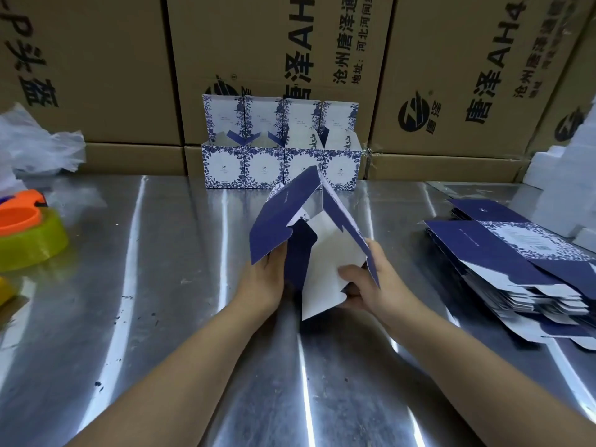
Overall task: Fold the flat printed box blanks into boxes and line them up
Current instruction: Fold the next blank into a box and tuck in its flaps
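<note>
I hold a half-opened box blank [309, 227], dark blue outside and white inside, above the middle of the metal table [161, 285]. My left hand [266, 274] grips its left blue panel from below. My right hand [364, 279] pinches the white inner flap and the right blue wall, thumb on the white side. Several folded blue-and-white floral boxes [280, 162] stand in a row at the table's back, lids up. A fanned stack of flat blanks [522, 269] lies at the right.
Large brown cartons [264, 43] form a wall behind the table. A yellow-green tape roll with an orange dispenser [29, 237] sits at the left edge, crumpled clear plastic [35, 143] behind it. White foam pieces [561, 175] are stacked at the far right.
</note>
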